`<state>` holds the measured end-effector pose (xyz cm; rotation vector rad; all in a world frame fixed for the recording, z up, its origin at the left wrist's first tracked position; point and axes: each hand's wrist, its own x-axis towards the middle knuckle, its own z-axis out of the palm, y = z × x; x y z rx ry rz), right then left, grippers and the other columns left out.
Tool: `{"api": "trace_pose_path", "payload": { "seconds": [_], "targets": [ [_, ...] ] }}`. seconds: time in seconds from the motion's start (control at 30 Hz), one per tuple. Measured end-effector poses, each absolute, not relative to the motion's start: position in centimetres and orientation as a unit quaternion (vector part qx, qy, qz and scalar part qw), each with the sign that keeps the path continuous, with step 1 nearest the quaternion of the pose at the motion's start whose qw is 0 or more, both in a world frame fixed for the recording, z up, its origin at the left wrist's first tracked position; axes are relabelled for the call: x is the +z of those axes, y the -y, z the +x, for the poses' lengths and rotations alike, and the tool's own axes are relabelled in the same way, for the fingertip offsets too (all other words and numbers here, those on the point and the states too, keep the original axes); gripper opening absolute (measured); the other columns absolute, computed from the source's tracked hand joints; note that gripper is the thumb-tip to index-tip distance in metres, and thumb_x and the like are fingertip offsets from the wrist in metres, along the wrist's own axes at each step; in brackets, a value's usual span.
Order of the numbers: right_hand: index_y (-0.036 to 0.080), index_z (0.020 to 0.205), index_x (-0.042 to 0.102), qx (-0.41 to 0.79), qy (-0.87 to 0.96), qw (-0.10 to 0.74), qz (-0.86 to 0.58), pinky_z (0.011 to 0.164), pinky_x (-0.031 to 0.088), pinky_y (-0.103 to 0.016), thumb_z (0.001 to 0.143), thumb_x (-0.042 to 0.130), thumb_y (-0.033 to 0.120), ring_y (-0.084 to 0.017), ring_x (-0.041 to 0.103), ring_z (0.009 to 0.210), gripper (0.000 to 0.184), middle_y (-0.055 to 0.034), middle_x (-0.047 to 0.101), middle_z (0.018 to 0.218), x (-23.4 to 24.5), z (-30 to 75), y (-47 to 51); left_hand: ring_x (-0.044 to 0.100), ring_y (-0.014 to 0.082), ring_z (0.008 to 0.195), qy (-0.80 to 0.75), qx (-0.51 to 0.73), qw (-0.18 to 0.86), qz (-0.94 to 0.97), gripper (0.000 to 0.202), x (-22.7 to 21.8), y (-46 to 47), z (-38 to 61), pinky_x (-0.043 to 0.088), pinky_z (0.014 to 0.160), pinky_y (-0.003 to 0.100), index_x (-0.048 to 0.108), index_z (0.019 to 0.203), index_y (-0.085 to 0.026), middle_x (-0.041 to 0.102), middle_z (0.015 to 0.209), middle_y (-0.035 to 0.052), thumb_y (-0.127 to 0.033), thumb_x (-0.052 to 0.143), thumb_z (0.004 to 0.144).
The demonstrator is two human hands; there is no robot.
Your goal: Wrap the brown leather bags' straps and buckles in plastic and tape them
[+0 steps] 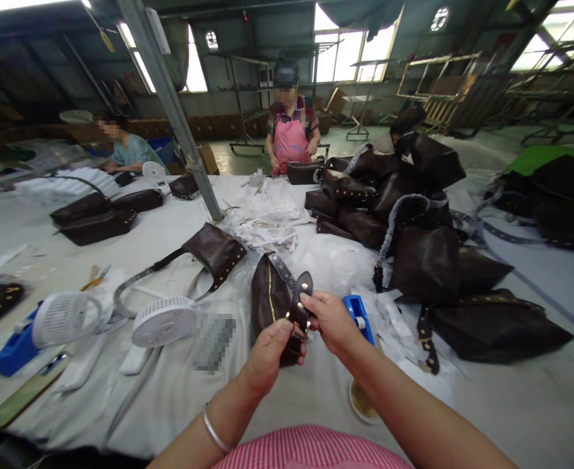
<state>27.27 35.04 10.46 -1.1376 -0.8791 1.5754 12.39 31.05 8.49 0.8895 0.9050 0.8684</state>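
Observation:
A dark brown leather handbag with a gold zipper stands on the table in front of me. Its studded strap rises at the bag's right side, between my hands. My left hand is closed round the lower part of the strap, near its gold studs. Higher up, my right hand pinches the strap's edge between thumb and fingers. Part of the bag's lower front is hidden behind my left hand.
Brown handbags are heaped at the right. On the left are two white fans and a blue tape dispenser. Another blue dispenser and a small round container lie by my right arm. A metal post rises from the table.

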Motion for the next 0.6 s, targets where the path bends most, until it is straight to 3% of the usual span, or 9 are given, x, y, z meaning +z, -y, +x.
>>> {"api": "trace_pose_path", "payload": {
  "seconds": [0.13,0.2,0.3,0.4,0.5,0.6],
  "targets": [
    [0.014,0.078,0.067,0.635,0.445,0.480,-0.411,0.051,0.035,-0.022,0.086,0.061,0.060,-0.009,0.048,0.052,0.046,-0.0004,0.060,0.064,9.5,28.6,-34.4,0.056,0.0147,0.049,-0.449,0.413,0.723,0.325,0.054,8.2,-31.1,12.1,0.044,0.051,0.026,0.058,0.075,-0.014,0.063,0.057,0.0045,-0.066,0.051,0.088],
    [0.015,0.074,0.066,0.643,0.403,0.472,-0.449,0.047,0.032,-0.022,0.086,0.054,0.067,-0.009,0.046,0.046,0.055,0.0003,0.058,0.057,8.1,29.3,-33.8,0.056,0.0143,0.049,-0.438,0.423,0.724,0.324,0.046,8.1,-31.2,11.6,0.043,0.052,0.026,0.058,0.075,-0.015,0.064,0.057,0.0040,-0.059,0.057,0.087],
    [0.013,0.063,0.063,0.685,0.372,0.369,-0.507,0.040,0.023,-0.021,0.085,0.046,0.076,-0.007,0.037,0.035,0.068,0.0020,0.048,0.043,5.7,29.4,-32.3,0.057,0.0144,0.053,-0.416,0.432,0.732,0.322,0.037,8.3,-31.2,10.9,0.043,0.057,0.027,0.059,0.076,-0.015,0.065,0.060,0.0036,-0.051,0.063,0.085],
    [0.012,0.068,0.066,0.776,0.323,0.304,-0.449,0.039,0.020,-0.020,0.086,0.040,0.077,-0.007,0.037,0.036,0.072,-0.0015,0.055,0.050,4.4,28.1,-31.1,0.057,0.0149,0.059,-0.390,0.416,0.750,0.335,0.034,8.7,-31.1,11.0,0.044,0.060,0.028,0.062,0.079,-0.014,0.064,0.066,0.0032,-0.047,0.072,0.078],
    [0.016,0.070,0.062,0.802,0.237,0.363,-0.412,0.041,0.026,-0.020,0.081,0.055,0.071,-0.008,0.039,0.041,0.057,0.0006,0.055,0.055,4.7,26.8,-31.6,0.054,0.0136,0.062,-0.360,0.346,0.774,0.389,0.028,9.1,-30.6,11.3,0.042,0.062,0.026,0.063,0.078,-0.014,0.062,0.068,0.0027,-0.040,0.074,0.079],
    [0.017,0.065,0.058,0.698,0.289,0.462,-0.464,0.046,0.032,-0.022,0.074,0.070,0.056,-0.009,0.037,0.044,0.042,0.0045,0.048,0.052,6.1,27.1,-33.8,0.053,0.0123,0.066,-0.350,0.261,0.771,0.463,0.022,9.6,-30.2,11.3,0.041,0.064,0.024,0.063,0.083,-0.014,0.062,0.074,0.0025,-0.032,0.075,0.079]
  ]
}}
